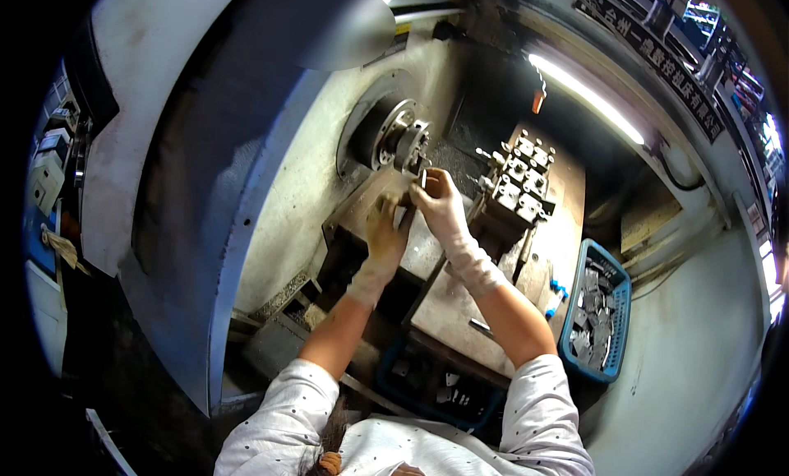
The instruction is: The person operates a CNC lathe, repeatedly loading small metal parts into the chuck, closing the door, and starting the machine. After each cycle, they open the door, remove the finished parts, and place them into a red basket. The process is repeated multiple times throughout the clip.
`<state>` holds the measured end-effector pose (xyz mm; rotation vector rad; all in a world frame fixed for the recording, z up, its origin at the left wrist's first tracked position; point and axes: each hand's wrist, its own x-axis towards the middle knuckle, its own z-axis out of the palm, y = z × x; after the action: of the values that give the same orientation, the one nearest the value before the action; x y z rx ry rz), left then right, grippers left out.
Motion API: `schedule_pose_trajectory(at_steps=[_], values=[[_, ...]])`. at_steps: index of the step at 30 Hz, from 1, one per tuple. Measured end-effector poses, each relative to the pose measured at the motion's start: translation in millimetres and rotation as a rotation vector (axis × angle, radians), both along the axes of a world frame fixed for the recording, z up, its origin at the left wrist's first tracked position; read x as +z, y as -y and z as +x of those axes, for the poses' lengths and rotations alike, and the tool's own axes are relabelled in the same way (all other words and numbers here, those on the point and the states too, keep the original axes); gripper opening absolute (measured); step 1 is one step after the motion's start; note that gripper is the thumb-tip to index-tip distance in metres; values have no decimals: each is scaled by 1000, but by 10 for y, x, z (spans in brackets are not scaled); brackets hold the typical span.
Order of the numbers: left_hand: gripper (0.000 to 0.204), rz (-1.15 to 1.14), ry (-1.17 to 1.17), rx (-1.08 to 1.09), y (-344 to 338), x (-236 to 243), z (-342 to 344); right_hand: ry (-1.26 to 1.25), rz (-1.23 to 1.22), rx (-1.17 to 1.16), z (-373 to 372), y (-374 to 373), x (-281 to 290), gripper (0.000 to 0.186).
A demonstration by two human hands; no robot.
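The white-gloved right hand [444, 211] had thumb and fingers pinched on a slim, bright metal piece [424, 178], right before the round steel chuck [404, 143]! Just beside it hung the yellowish-gloved left hand [385, 236], fingers partly bent; whether it gripped anything, I couldn't tell. Here lay the danger: a poorly seated piece could have slipped, and should the chuck have turned, the loose-looking glove cuff [481, 269] might have snagged. To the right, toward the far end of the flat brown machine table [448, 316], stood a silver block of toolholders [519, 180], a likely scrape for a straying wrist. Nearer the table's near edge, a thin metal rod [481, 326] lay loose, liable to roll. Outside its right edge sat a blue plastic basket [625, 303] of grey metal parts [593, 320].
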<state>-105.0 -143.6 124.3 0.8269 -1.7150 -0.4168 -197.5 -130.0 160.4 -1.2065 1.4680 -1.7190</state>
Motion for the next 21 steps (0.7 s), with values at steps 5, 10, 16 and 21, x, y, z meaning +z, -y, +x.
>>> schedule_pose_trajectory(at_steps=[5,10,16,21], values=[[29,373,-400,-275,-716,-555,441,-735,13,-301,-408,-1400,238,42],[18,601,-52,-220,-1339,-1249,1041,-1051,348,-920,-1563,-2898,16,42],[26,442,797,-771,-2080,-1383,743,-896,758,-897,-1648,-4065,-562,53],[35,479,960,-805,-2217,-2090,-36,-719,943,-640,-904,-4583,-1587,62]])
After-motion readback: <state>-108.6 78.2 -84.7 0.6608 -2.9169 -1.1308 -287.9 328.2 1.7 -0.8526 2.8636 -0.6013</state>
